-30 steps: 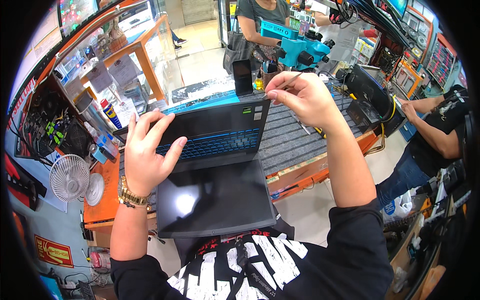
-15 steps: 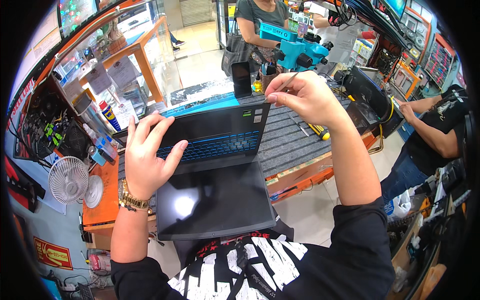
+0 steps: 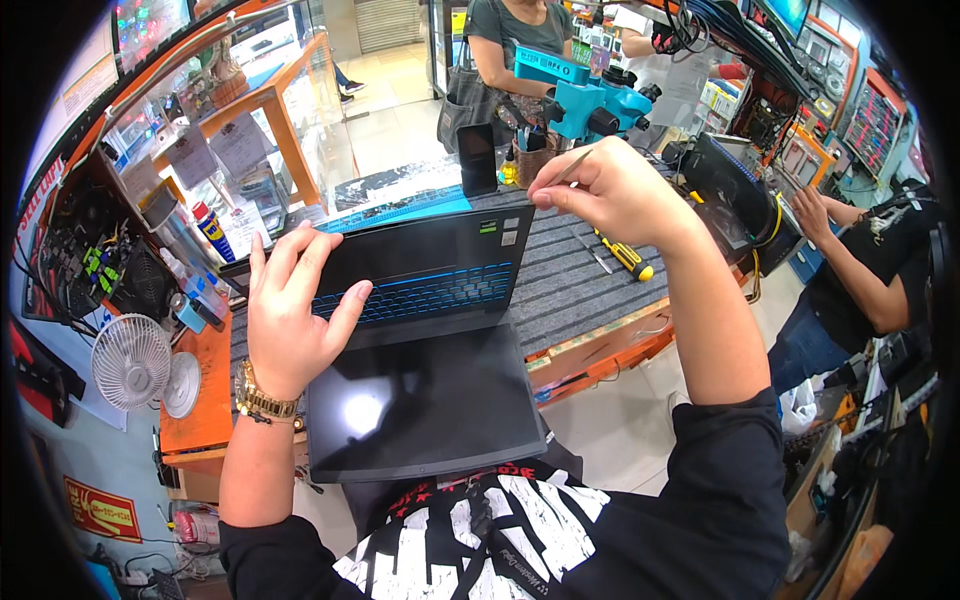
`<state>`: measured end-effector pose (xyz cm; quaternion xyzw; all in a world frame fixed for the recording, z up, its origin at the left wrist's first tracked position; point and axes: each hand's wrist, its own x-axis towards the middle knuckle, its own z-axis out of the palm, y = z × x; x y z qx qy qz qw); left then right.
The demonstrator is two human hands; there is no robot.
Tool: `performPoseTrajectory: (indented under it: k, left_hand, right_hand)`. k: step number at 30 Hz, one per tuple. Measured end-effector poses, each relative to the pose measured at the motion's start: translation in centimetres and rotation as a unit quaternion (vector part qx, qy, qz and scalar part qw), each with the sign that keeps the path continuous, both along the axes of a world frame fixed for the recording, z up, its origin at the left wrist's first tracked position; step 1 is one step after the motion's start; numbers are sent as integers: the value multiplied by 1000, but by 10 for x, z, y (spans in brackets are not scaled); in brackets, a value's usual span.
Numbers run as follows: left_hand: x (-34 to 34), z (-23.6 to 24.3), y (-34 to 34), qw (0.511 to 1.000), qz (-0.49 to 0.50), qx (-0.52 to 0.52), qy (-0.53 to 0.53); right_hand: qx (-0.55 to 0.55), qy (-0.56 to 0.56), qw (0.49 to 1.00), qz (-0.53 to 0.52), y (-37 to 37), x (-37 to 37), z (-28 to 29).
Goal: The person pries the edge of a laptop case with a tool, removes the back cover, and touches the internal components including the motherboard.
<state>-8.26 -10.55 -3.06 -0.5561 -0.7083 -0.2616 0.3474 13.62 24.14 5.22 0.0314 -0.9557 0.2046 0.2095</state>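
Observation:
An open black laptop is tipped with its screen (image 3: 450, 400) lying toward me and its keyboard half (image 3: 420, 285) standing up, blue-edged keys facing me. My left hand (image 3: 298, 305) grips the top edge of the keyboard half with bent fingers, thumb apart over its face. My right hand (image 3: 615, 195) pinches a thin metal tool (image 3: 572, 168) at that half's top right corner; the tool's tip is hidden by my fingers. Behind them are a phone (image 3: 477, 158) standing upright and a blue mat (image 3: 405, 215). A yellow-handled screwdriver (image 3: 625, 255) lies to the right.
A grey ribbed bench mat (image 3: 570, 305) surrounds the work. A teal microscope (image 3: 590, 105) stands behind, a white fan (image 3: 130, 365) and spray can (image 3: 212, 228) at left. A co-worker (image 3: 865, 280) works at right beside a black device (image 3: 730, 200). Another person (image 3: 495, 45) stands across the counter.
My right forearm has shifted slightly right, showing more of the screwdriver. Both hands keep their hold at the laptop's top edge. The co-worker's hands at right have moved up slightly.

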Motion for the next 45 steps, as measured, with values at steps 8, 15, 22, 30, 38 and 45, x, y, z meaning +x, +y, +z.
performPoseTrajectory:
  k: [8,15,22,30,38,45]
  left_hand:
    - [1,-4,3,1000,2,6,-6]
    - [4,-3,7,1000,4,17,-4]
    - [8,-6,12,1000,10,18,-1]
    - [12,-11,24,1000,12,14,0]
    - [10,-19,32,999,28,6,34]
    - [7,-23,36,999,25,4,37]
  right_hand:
    - [-273,129,953,26,4,0,-87]
    - [-433,321,841,41,-24,-22,-137]
    - [-207,469,846,-148,-53,-39,-160]
    - [-449,377,809,51,-16,-31,-179]
    - [-497,364,781,97,-7,-29,-187]
    - [-509,333,784,123,15,-31,-187]
